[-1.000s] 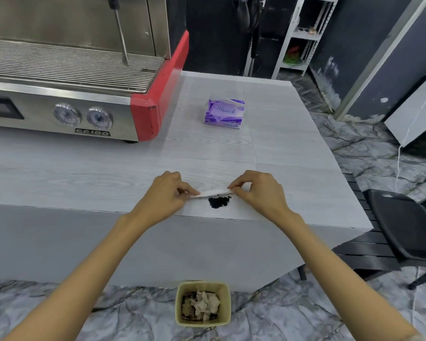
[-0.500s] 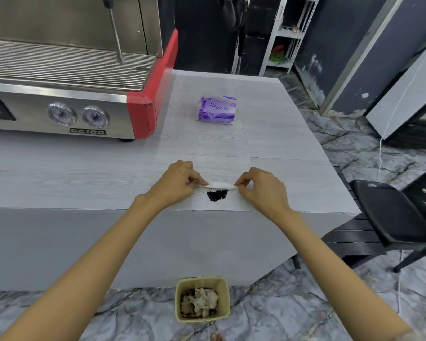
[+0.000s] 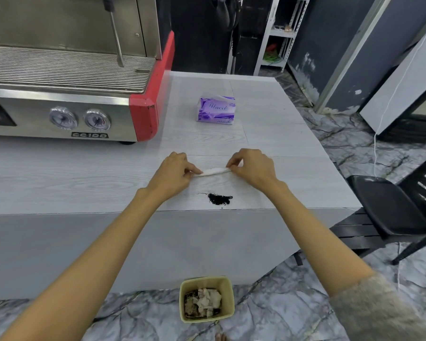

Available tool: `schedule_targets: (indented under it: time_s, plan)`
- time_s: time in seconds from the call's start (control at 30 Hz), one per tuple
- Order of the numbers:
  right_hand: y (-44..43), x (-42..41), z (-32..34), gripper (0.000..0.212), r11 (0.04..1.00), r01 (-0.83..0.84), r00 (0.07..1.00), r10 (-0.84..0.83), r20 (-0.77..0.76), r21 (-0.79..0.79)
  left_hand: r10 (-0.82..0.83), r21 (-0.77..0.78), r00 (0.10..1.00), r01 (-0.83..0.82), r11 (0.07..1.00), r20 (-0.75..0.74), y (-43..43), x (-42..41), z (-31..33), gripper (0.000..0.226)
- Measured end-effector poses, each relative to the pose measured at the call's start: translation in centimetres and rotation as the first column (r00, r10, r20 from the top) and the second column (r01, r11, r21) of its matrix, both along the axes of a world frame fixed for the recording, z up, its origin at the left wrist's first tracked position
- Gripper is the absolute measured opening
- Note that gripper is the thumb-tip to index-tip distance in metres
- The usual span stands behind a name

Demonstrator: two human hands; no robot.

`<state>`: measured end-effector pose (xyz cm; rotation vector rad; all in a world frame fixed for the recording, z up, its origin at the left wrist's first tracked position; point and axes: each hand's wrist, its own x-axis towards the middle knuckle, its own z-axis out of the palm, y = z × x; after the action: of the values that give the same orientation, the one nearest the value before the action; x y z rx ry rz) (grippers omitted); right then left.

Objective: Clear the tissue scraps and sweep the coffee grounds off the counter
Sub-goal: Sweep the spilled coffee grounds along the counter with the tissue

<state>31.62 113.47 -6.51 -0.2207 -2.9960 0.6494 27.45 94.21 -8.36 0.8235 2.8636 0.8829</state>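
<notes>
grounds (image 3: 220,199): small dark pile just inside the counter (image 3: 268,134) front edge — unswept | tissue (image 3: 214,171): rolled, behind the pile; my left hand (image 3: 173,173) and right hand (image 3: 252,167) each pinch an end | bin (image 3: 206,299): on the floor below, scraps inside — clearing looks mostly done

machine (image 3: 67,94): cut off by the left and top edges; its upper body and left part are out of view.
gauges (image 3: 80,119): dial faces too small to read.
tissue (image 3: 213,171): both ends hidden inside the pinching fingers of the left hand (image 3: 172,173) and right hand (image 3: 252,168).
pack (image 3: 217,110): print too blurred to read surely.
bin (image 3: 206,299): contents partly hidden by its rim; dark matter under the scraps cannot be told.
chair (image 3: 391,207): cut off by the right edge.
shelf (image 3: 278,33): items on it too small to tell.
sleeve (image 3: 379,313): cut off by the bottom edge.
</notes>
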Motion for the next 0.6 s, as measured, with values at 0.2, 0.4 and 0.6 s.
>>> schedule_targets:
  time_s: [0.2,0.4,0.6]
  plan:
    - [-0.7,3.3,-1.6,0.017,0.999,-0.026,0.998,0.025,-0.050,-0.031,-0.077,-0.014,0.997,0.077,0.997,0.005,-2.0,2.2,-0.6,0.028]
    - [-1.3,3.7,-0.6,0.014,0.997,-0.062,0.995,0.059,-0.084,-0.037,-0.013,0.036,1.000,0.012,0.999,0.010,-3.1,3.9,0.1,0.029]
    - [-4.0,1.0,0.3,0.016,0.979,-0.201,0.979,0.202,-0.031,0.027,0.164,0.036,0.986,-0.165,0.986,0.033,-5.2,5.0,0.5,0.028]
